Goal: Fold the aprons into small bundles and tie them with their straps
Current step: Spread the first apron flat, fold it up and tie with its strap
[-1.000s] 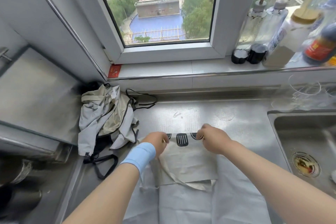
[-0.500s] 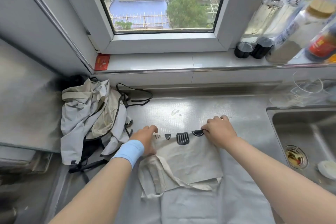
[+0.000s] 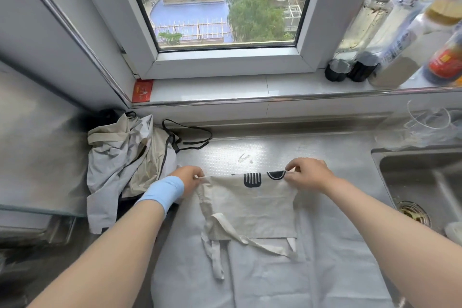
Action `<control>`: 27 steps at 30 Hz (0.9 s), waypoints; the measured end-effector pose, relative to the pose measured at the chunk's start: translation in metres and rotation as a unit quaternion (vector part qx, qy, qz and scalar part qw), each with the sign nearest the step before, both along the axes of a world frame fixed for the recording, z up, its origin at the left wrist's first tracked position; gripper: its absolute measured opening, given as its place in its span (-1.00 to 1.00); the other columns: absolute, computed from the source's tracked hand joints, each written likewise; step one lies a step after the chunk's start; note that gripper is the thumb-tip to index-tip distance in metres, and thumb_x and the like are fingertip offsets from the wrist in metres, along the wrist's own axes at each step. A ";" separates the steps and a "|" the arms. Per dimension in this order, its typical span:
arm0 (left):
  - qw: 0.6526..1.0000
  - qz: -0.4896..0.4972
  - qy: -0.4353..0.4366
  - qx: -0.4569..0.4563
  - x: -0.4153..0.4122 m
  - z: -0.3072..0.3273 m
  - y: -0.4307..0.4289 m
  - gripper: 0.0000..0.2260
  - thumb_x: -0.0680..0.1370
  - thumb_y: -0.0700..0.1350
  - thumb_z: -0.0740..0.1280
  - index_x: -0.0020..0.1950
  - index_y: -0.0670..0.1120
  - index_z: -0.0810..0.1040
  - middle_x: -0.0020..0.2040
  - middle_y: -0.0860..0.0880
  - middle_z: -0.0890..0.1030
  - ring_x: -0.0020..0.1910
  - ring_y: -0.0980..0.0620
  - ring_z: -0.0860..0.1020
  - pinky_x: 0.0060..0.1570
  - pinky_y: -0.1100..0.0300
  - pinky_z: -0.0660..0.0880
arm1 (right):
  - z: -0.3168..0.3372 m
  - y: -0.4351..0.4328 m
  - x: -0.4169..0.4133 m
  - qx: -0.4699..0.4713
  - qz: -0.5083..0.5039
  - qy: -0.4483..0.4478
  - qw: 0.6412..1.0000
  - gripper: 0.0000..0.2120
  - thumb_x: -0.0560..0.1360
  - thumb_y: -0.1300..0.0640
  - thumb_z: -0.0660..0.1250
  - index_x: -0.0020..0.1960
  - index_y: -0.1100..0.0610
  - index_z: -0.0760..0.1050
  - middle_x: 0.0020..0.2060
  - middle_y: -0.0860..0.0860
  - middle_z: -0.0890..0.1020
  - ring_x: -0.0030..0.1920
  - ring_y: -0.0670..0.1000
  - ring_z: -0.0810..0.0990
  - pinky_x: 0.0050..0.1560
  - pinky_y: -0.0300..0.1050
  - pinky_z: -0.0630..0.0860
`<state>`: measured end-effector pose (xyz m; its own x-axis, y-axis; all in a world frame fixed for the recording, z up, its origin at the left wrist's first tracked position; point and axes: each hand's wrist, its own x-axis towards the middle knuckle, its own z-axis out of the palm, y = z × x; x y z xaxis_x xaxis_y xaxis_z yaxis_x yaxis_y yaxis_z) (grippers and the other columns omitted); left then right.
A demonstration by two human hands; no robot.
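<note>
Beige apron point(image 3: 250, 202) with black prints lies folded on a pale grey cloth point(image 3: 275, 280), which is spread on the steel surface point(image 3: 262, 147) below the window, and its loose straps point(image 3: 252, 241) trail over the near edge. Both hands pinch its far edge between thumb and curled fingers: the left hand point(image 3: 188, 179), with a blue wristband point(image 3: 162, 191), at the left corner, and the right hand point(image 3: 308, 175) at the right corner. A heap of other aprons point(image 3: 117, 157) lies at the left, a sink point(image 3: 422, 182) at the right.
</note>
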<state>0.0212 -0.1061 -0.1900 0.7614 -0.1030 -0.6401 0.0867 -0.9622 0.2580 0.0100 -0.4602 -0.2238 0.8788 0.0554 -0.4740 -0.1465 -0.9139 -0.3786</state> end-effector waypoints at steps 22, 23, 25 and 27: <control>0.978 0.039 -0.190 0.076 -0.042 -0.057 -0.062 -0.73 0.59 -0.05 0.15 0.27 -0.09 0.40 0.33 -0.12 0.36 0.25 -0.15 0.41 0.20 0.02 0.36 | -0.020 0.051 0.001 -0.047 -0.134 -0.193 0.971 -0.42 0.52 0.30 0.23 0.51 0.13 0.20 0.51 0.21 0.13 0.32 0.27 0.41 0.17 0.11 0.44; 0.977 0.029 -0.197 0.071 -0.051 -0.064 -0.059 -0.69 0.59 -0.02 0.15 0.30 -0.09 0.39 0.36 -0.10 0.35 0.28 -0.14 0.36 0.26 0.04 0.31 | -0.025 0.056 -0.013 -0.070 -0.139 -0.175 0.972 -0.42 0.53 0.21 0.24 0.52 0.11 0.18 0.52 0.21 0.11 0.37 0.26 0.36 0.21 0.16 0.41; 0.981 0.022 -0.192 0.029 -0.057 -0.071 -0.055 -0.60 0.60 -0.01 0.12 0.43 -0.08 0.29 0.49 -0.09 0.22 0.41 -0.13 0.22 0.41 0.05 0.16 | -0.033 0.065 -0.041 -0.107 -0.155 -0.128 0.974 -0.41 0.56 0.01 0.24 0.53 0.09 0.16 0.52 0.19 0.14 0.42 0.24 0.29 0.26 0.21 0.35; 0.988 -0.007 -0.154 0.015 -0.052 -0.073 -0.055 -0.49 0.63 -0.02 0.04 0.57 -0.06 0.05 0.59 -0.04 -0.07 0.55 -0.07 -0.05 0.51 0.04 -0.06 | -0.042 0.069 -0.058 -0.113 -0.135 -0.061 0.982 -0.37 0.59 -0.15 0.13 0.58 0.04 0.06 0.55 0.19 0.07 0.53 0.23 0.10 0.40 0.30 0.17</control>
<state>-0.0305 -0.1607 -0.2627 0.9189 -0.0999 -0.3817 -0.0056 -0.9706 0.2407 -0.0483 -0.3916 -0.2656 0.8980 -0.2820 -0.3377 -0.3612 -0.9108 -0.2000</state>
